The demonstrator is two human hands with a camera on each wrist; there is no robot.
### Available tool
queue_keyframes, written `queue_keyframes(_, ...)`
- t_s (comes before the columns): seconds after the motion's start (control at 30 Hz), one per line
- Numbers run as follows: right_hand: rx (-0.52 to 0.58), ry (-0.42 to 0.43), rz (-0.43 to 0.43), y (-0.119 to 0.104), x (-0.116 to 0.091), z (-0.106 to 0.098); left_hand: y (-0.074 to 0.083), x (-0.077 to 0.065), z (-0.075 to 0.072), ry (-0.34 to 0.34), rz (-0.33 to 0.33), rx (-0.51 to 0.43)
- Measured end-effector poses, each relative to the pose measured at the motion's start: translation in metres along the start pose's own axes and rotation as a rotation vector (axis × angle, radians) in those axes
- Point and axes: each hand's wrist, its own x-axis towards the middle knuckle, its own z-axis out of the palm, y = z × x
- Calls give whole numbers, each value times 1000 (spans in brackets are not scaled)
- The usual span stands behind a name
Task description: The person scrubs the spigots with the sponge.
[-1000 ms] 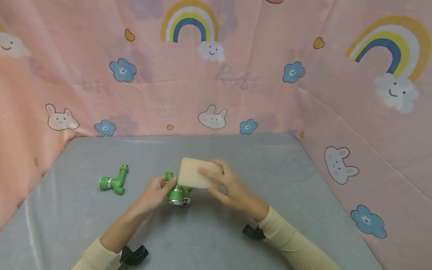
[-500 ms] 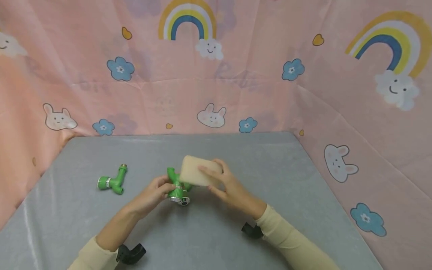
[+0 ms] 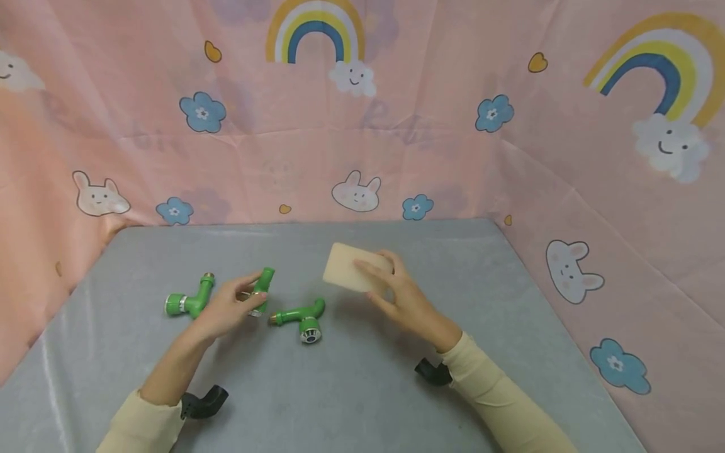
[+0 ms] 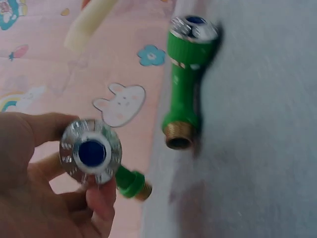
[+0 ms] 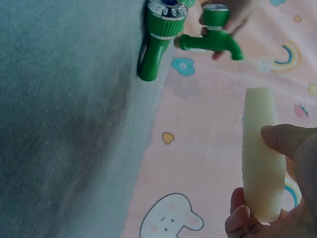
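My left hand (image 3: 229, 307) grips a green tap (image 3: 262, 289) by its knob, held above the table. In the left wrist view the silver cap (image 4: 91, 151) of that knob, with its dark blue centre, faces the camera. A second green tap (image 3: 306, 318) with a brass thread lies on the table just right of the left hand. My right hand (image 3: 410, 299) holds a pale cream sponge (image 3: 354, 267) raised over the table, thumb on one face and fingers on the other, as the right wrist view shows. Beyond the left wrist lies a third green tap (image 3: 192, 301), partly covered by the hand.
The grey cloth-covered table (image 3: 362, 402) ends at a pink printed curtain (image 3: 255, 157) at the back and sides. Black curved mounts (image 3: 205, 402) stick out from both sleeves near the wrists.
The left hand has moved left with its tap, away from the sponge and the tap lying below. The right hand has shifted slightly right and farther back with the sponge.
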Motion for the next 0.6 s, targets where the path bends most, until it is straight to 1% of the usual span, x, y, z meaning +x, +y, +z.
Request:
queue_keyframes(0.2,-19,-19,8,0,0,0,-20,10,4,91,-64,265)
queue_keyframes(0.27,-21,-25,11,0,1,0,-22,12,8,124,-82,364)
queue_keyframes(0.4,-16,-32,10,1,3,2,-21,13,15,169,-71,523)
queue_keyframes(0.5,-11,-38,10,1,3,2,-21,11,18,164,-52,579)
queue_keyframes(0.6,-1,-39,18,1,0,1,-22,10,20,120,-54,579)
